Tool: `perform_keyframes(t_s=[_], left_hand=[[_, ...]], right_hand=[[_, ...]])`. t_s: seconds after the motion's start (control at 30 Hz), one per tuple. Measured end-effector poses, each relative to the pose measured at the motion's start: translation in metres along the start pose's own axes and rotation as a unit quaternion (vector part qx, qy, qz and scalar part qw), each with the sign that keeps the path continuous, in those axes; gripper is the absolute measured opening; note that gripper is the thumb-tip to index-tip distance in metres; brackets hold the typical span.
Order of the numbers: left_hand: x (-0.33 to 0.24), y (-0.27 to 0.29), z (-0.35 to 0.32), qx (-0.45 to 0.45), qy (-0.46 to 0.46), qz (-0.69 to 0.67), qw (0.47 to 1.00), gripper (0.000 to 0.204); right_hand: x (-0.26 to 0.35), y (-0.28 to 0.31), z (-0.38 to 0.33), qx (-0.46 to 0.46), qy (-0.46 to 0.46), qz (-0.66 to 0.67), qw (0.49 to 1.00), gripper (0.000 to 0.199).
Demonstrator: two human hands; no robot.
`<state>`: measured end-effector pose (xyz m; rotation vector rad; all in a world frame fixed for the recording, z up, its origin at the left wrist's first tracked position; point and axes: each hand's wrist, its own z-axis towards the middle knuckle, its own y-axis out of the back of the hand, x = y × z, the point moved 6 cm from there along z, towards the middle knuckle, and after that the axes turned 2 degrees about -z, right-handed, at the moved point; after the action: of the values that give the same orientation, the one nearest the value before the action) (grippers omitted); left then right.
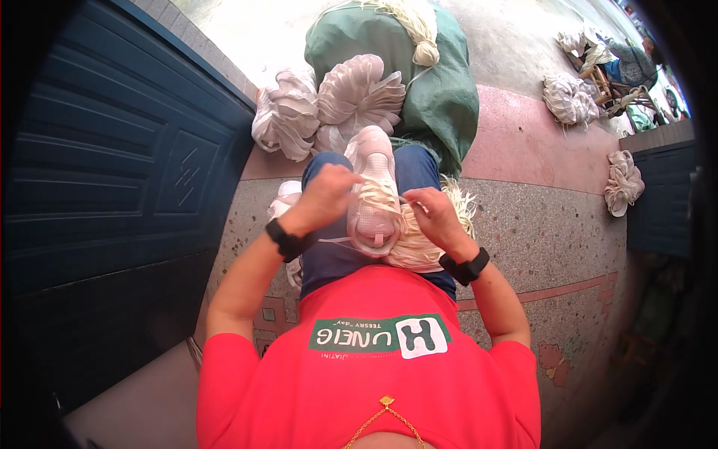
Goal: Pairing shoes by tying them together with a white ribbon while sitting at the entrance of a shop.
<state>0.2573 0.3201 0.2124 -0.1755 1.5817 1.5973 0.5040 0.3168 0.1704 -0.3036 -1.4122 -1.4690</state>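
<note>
We locate the pale pink-and-white shoe (376,166) between the two hands, resting on the lap, its toe directed away from the body and its heel toward the red shirt (359,307). Cream laces (378,196) cross the shoe's upper, level with both hands. We see the left hand (329,196) at the left edge of the laces, its fingers curled but blurred; we cannot tell whether it grips a strand. We see the right hand (435,213) at the opposite edge, thumb and fingers narrowly set; we cannot tell whether a lace is pinched there. Just below the right hand, we note a bundle of cream strands (415,247) lying beside the shoe. Below and left of the left hand, a black wristband (290,241) encircles the wrist. Beyond both hands, we observe two pinkish-white bundles (359,97) against a green sack (441,97). Well left of the left hand stands a dark blue door (112,150).
</note>
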Motion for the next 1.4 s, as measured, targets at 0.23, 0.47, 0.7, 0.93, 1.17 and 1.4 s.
perform_keyframes(t_s=[0.23, 0.47, 0.7, 0.93, 1.17, 1.4], left_hand=[[-0.008, -0.043, 0.003, 0.047, 0.029, -0.037, 0.998, 0.012], [0.107, 0.087, -0.083, -0.300, 0.297, -0.636, 0.646, 0.014], [0.220, 0.146, -0.259, -0.452, 0.531, -0.223, 0.681, 0.026], [0.059, 0.022, -0.056, -0.148, 0.159, -0.002, 0.976, 0.022], [0.011, -0.028, -0.017, 0.065, 0.076, 0.091, 0.991, 0.018], [-0.030, -0.024, 0.007, 0.061, -0.132, 0.247, 0.958, 0.010]], right_hand=[[0.016, 0.001, 0.000, -0.033, -0.014, -0.005, 0.999, 0.022], [0.010, 0.021, -0.007, -0.115, -0.051, -0.024, 0.992, 0.020], [0.005, -0.045, -0.015, 0.083, -0.034, -0.108, 0.990, 0.018], [0.013, -0.031, -0.036, 0.301, -0.007, -0.185, 0.935, 0.014], [-0.043, 0.075, -0.105, 0.287, -0.204, -0.217, 0.910, 0.030], [0.014, 0.032, -0.019, 0.006, -0.013, -0.096, 0.995, 0.015]])
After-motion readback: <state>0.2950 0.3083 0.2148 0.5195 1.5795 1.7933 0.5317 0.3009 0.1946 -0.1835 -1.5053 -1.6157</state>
